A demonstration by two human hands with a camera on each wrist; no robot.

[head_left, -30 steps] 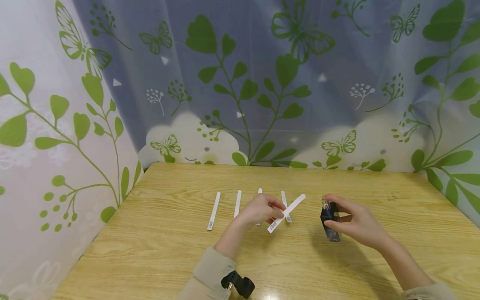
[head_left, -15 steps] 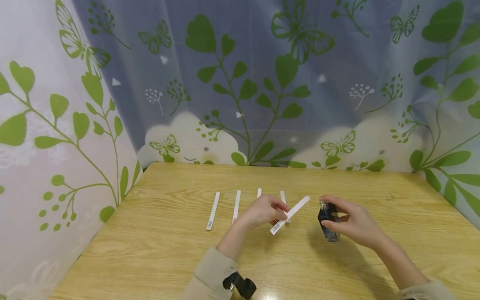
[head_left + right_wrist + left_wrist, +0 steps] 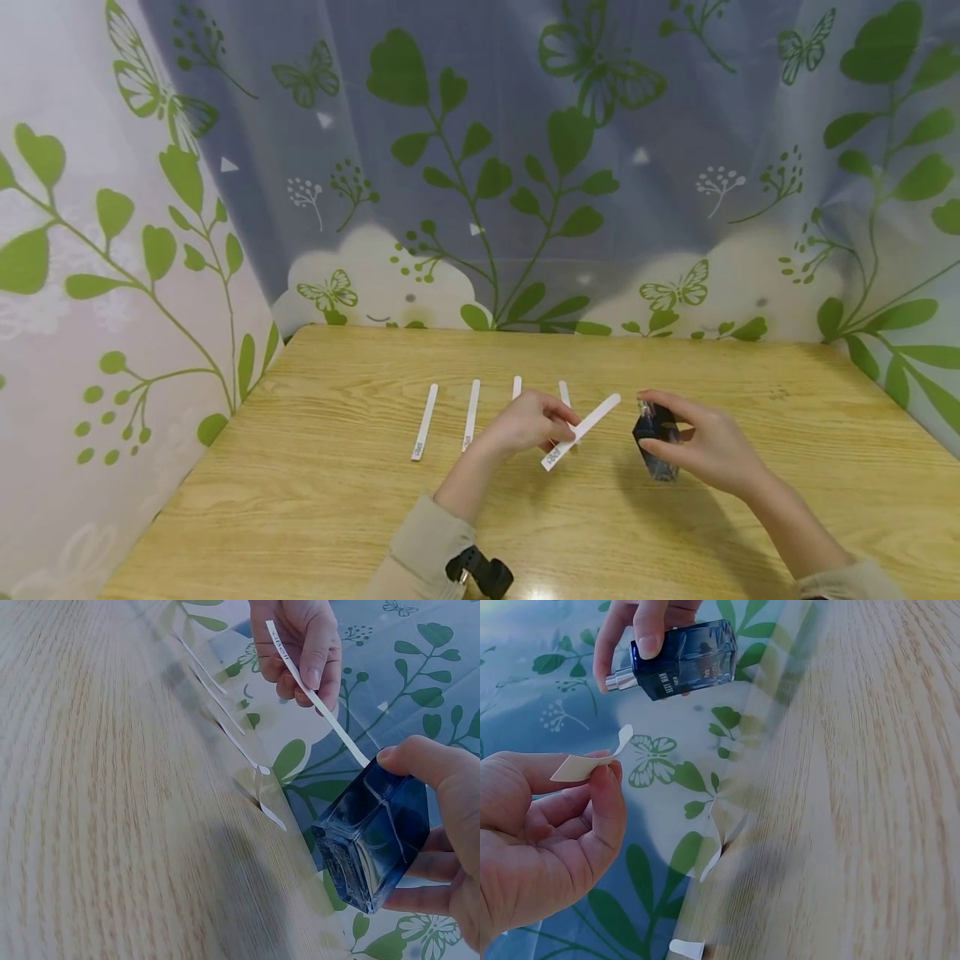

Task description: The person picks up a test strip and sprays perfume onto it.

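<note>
My left hand point(image 3: 528, 423) pinches a white perfume test strip point(image 3: 597, 412) between thumb and fingers. In the left wrist view that strip point(image 3: 581, 768) is bent, its rounded end curling up. To the right, my right hand point(image 3: 712, 442) grips a dark blue glass perfume bottle point(image 3: 657, 454). Its index finger lies on the silver spray top point(image 3: 621, 679), which points toward the strip. Seen from the right wrist, the bottle point(image 3: 375, 832) is tilted above the table, and the strip point(image 3: 341, 735) passes behind its upper corner.
Several more white test strips lie in a row on the wooden table point(image 3: 300, 500), such as the leftmost one point(image 3: 424, 422) and one point(image 3: 565, 392) partly behind the held strip. A leaf-patterned curtain point(image 3: 450, 167) hangs along the table's far edge.
The bottle in my right hand has shifted slightly left, toward the strip. My left hand has moved the strip a little to the right.
</note>
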